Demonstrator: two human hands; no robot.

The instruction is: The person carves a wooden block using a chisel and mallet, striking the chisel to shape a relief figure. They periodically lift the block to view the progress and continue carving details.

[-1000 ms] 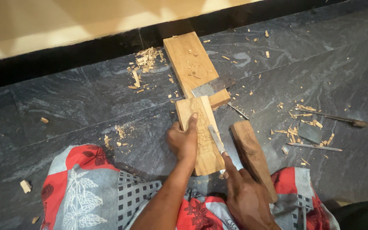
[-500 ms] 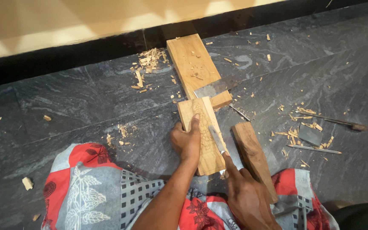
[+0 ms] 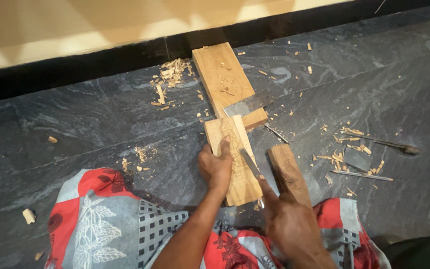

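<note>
Head view, the only one: a small carved wooden block lies on the dark stone floor, just ahead of the person's lap, its far end touching a larger plank. Its long axis runs from about 11 o'clock at the far end to 5 o'clock at the near end, carved face up. The left hand is closed around the block's left edge, thumb lying on top, pinning it down. The right hand is wrapped around a chisel, index finger stretched along the shaft, blade pointing toward 11 o'clock and resting on the carved face.

By its look the block is stiff, dry wood, light enough to shift under a push, so a grip along a long edge, clear of the carving, seems soundest; fine carved detail could chip. A wooden mallet lies just right of the block at 3 o'clock, its length roughly parallel. Wood chips lie scattered at 10 o'clock, spare tools at 3 o'clock.
</note>
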